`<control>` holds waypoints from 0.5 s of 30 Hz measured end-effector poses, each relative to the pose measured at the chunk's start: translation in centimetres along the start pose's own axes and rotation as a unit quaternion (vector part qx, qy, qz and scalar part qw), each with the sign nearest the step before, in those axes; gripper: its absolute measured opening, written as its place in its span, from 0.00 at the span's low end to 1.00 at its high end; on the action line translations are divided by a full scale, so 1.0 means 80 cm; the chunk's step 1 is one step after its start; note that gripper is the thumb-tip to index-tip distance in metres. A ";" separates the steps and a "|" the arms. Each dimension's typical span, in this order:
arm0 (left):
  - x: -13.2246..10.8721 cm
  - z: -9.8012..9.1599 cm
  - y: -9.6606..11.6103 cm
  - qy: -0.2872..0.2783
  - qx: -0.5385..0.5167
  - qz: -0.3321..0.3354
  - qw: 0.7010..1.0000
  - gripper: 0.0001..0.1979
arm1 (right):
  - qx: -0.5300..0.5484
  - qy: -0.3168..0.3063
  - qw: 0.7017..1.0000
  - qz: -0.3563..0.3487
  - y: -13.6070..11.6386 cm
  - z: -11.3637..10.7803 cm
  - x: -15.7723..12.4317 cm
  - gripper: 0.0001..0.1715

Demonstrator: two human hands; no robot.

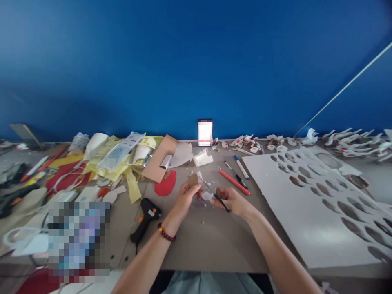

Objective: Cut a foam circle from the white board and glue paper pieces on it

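My left hand [185, 196] pinches a small brown piece of cardboard [192, 179] above the middle of the grey table [202, 241]. My right hand [230, 200] is closed around black-handled scissors [216, 195], whose blades point up and left toward the cardboard. A small white round cut-out [207, 196] lies between the two hands. A dark red bead bracelet [166, 234] sits on my left wrist.
A black glue gun [146, 217] lies left of my left arm. A red pen [234, 182], a blue-capped marker [241, 166] and a large white sheet with oval holes [318, 196] lie to the right. Paper scraps, a red shape [165, 184] and clutter fill the left.
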State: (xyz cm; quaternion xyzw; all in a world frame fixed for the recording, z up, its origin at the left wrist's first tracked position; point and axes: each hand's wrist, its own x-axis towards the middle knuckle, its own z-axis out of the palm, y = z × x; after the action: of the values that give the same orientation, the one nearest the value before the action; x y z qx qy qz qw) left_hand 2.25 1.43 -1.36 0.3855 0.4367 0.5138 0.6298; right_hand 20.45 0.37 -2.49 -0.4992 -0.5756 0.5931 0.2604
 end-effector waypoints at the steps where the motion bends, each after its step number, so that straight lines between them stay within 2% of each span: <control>1: 0.000 -0.001 0.000 -0.003 0.002 0.002 1.000 0.12 | -0.002 -0.002 1.000 -0.001 0.001 -0.001 0.000 0.27; 8: 0.005 -0.008 0.002 -0.018 0.042 0.011 0.999 0.12 | -0.014 -0.006 1.000 -0.002 -0.004 -0.004 -0.004 0.27; 15: 0.009 -0.021 0.007 -0.040 0.096 -0.014 0.995 0.12 | -0.026 -0.037 0.999 0.014 -0.014 -0.010 -0.010 0.28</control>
State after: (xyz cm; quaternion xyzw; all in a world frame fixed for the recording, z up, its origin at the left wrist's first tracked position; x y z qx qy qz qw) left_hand 0.58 2.27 -1.45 0.4579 0.4641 0.4450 0.6139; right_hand 21.18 0.27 -1.06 -0.4914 -0.5927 0.5997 0.2180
